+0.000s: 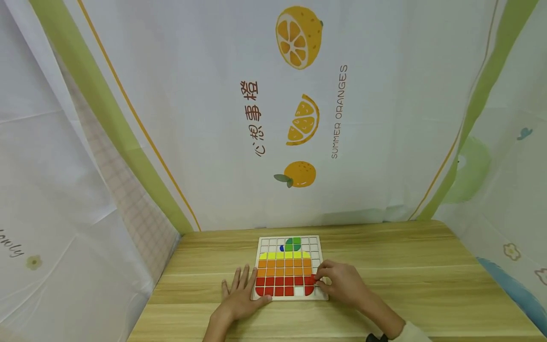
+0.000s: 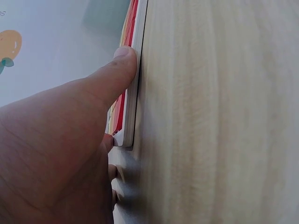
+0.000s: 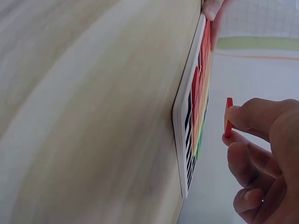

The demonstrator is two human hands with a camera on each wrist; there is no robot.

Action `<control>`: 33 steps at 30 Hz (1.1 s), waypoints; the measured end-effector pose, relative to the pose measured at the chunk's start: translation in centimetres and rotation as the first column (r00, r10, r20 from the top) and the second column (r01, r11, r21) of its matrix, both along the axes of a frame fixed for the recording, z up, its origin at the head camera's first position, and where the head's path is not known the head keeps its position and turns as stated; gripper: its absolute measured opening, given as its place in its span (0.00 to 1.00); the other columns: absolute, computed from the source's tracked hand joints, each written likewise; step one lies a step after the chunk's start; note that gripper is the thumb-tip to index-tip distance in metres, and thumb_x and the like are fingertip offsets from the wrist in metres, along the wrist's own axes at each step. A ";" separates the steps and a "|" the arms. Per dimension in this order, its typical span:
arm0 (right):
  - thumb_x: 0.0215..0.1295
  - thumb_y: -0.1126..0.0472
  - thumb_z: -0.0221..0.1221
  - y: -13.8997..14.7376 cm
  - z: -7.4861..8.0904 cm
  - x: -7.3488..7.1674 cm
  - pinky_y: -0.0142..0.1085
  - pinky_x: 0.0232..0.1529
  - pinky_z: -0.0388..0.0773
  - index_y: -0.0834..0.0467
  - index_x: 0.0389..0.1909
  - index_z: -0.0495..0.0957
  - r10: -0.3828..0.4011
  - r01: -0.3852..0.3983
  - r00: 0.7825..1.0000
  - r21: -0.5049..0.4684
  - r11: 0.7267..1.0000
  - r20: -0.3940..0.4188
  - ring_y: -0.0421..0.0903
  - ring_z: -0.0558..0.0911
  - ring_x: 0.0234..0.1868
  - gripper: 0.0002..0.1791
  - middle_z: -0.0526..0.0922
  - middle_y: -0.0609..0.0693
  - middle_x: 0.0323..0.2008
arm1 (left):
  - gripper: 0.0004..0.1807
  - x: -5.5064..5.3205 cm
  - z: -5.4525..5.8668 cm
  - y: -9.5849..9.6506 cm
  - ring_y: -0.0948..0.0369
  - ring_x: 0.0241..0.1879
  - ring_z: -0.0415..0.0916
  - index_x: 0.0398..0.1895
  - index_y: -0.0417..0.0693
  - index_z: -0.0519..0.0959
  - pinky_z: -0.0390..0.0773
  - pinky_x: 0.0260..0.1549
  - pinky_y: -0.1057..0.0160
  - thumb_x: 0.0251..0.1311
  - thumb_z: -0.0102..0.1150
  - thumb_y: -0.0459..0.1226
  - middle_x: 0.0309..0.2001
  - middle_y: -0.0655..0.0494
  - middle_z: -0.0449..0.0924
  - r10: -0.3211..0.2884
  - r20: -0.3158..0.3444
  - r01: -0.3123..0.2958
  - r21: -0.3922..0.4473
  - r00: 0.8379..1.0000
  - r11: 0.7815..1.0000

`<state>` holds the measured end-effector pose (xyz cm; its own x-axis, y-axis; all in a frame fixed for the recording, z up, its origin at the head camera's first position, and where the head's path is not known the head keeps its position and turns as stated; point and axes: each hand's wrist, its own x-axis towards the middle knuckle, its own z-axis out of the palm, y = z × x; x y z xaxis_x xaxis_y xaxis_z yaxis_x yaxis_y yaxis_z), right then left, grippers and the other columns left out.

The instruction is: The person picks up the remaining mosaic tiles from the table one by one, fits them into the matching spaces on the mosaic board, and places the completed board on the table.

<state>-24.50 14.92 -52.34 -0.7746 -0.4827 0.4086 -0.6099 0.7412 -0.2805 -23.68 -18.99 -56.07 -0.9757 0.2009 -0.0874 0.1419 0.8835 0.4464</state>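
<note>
A white puzzle board (image 1: 315, 248) with a grid of square cells lies on the table. Red tiles (image 1: 279, 281) fill most of its two front rows, with one pale cell in the frontmost row. Behind them come rows of orange tiles (image 1: 284, 263) and yellow tiles (image 1: 283, 255), then a few green pieces (image 1: 293, 244) and a small blue piece (image 1: 281, 248). My right hand (image 1: 344, 281) pinches a red tile (image 3: 228, 116) between thumb and finger, raised above the board's right side. With fingers spread, my left hand (image 1: 240, 300) rests at the left edge, its thumb on the front rim.
The wooden table (image 1: 384, 266) extends on both sides of the board. A white curtain (image 1: 213, 142) printed with oranges hangs behind the table. More printed cloth (image 1: 51, 190) hangs at the left. A small black object (image 1: 376, 337) shows by the right sleeve (image 1: 411, 333).
</note>
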 end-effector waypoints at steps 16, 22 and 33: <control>0.63 0.57 0.75 -3.7 -0.7 0.3 0.32 0.38 0.82 0.46 0.34 0.92 0.084 -0.091 0.986 0.046 0.995 0.143 0.33 0.81 0.36 0.02 0.87 0.39 0.40 | 0.57 -0.3 -0.5 -0.1 0.38 0.87 0.35 0.86 0.51 0.57 0.28 0.74 0.19 0.62 0.59 0.73 0.87 0.42 0.46 0.013 -0.015 -0.013 0.004 1.000 1.000; 0.66 0.58 0.73 -4.1 -0.9 0.1 0.30 0.36 0.79 0.46 0.35 0.93 0.106 -0.120 0.980 0.071 0.990 0.169 0.32 0.80 0.36 0.03 0.85 0.38 0.42 | 0.57 0.3 0.8 0.4 0.37 0.86 0.37 0.86 0.50 0.56 0.29 0.74 0.19 0.63 0.58 0.73 0.87 0.41 0.47 0.008 0.008 -0.008 0.008 1.000 1.000; 0.69 0.61 0.70 -4.1 -0.3 0.2 0.26 0.34 0.77 0.49 0.40 0.93 0.179 -0.200 0.961 0.083 0.976 0.212 0.28 0.78 0.34 0.04 0.84 0.37 0.42 | 0.59 0.3 0.5 0.2 0.36 0.86 0.33 0.88 0.55 0.51 0.25 0.72 0.17 0.63 0.53 0.76 0.87 0.40 0.44 -0.014 -0.012 0.014 0.024 1.000 1.000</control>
